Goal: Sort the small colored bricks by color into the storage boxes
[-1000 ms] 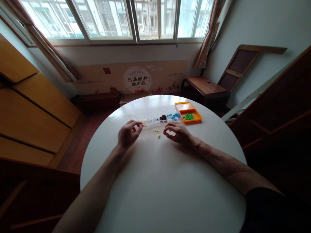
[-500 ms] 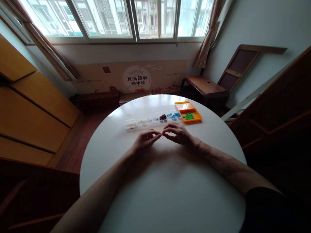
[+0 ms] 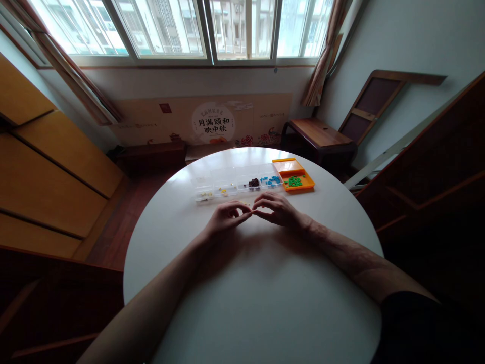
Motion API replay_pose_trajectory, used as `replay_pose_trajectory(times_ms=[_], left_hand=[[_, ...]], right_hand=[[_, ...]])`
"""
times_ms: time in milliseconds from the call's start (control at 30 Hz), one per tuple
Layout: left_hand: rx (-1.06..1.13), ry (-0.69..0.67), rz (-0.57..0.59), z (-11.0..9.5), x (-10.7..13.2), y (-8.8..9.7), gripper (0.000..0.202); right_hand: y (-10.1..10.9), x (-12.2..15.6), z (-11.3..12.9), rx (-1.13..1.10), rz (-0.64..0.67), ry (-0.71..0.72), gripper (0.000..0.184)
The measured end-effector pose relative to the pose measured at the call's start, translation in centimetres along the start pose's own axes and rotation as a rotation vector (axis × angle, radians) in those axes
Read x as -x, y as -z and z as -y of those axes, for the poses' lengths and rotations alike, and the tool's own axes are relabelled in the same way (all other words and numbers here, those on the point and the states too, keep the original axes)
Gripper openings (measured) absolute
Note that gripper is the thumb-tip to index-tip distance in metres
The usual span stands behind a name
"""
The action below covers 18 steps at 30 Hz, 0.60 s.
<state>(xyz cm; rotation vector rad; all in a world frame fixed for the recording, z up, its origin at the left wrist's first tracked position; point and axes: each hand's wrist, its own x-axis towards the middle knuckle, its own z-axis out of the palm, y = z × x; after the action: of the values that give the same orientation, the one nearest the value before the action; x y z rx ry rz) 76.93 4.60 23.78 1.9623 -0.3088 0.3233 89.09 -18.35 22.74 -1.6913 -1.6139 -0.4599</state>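
My left hand (image 3: 228, 216) and my right hand (image 3: 277, 209) meet over the middle of the white table, fingertips pinched together and touching. Whatever they pinch is too small to make out. Just behind the fingertips lie a few tiny pale pieces (image 3: 247, 203). Beyond my hands stands a row of clear lidded boxes (image 3: 227, 193), holding pale and yellow bits, dark brown pieces (image 3: 253, 184) and blue pieces (image 3: 271, 181). At the right end of the row, an orange box (image 3: 303, 188) with its lid raised holds small green pieces (image 3: 294, 181).
The round white table (image 3: 273, 293) reaches under both forearms. Behind it, a printed panel (image 3: 182, 119) stands below the window. A wooden chair (image 3: 322, 132) is at the back right, and yellow cabinets (image 3: 49, 172) line the left side.
My hands stay together in nearly the same place, with only a slight shift of the fingers. The boxes and their pieces look unchanged.
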Motion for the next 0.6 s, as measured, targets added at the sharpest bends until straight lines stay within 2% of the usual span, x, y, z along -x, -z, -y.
replay_pose_trajectory(times_ms=[167,333,467,600], left_hand=[[-0.064,-0.054,-0.033,-0.3,-0.2,0.8,0.029],[-0.298,-0.042,-0.147,0.3,-0.3,3.0,0.024],[-0.675,0.075,-0.349,0.8,-0.3,5.5,0.018],[-0.858,0.211,-0.453,1.6,-0.3,7.4,0.015]], right_hand=[[-0.3,0.0,-0.1,0.035,0.065,-0.057,0.018],[-0.2,0.0,0.1,0.055,0.144,-0.085,0.024],[0.0,0.2,0.1,0.066,0.189,-0.086,0.024],[0.0,0.3,-0.1,0.044,0.188,-0.082,0.02]])
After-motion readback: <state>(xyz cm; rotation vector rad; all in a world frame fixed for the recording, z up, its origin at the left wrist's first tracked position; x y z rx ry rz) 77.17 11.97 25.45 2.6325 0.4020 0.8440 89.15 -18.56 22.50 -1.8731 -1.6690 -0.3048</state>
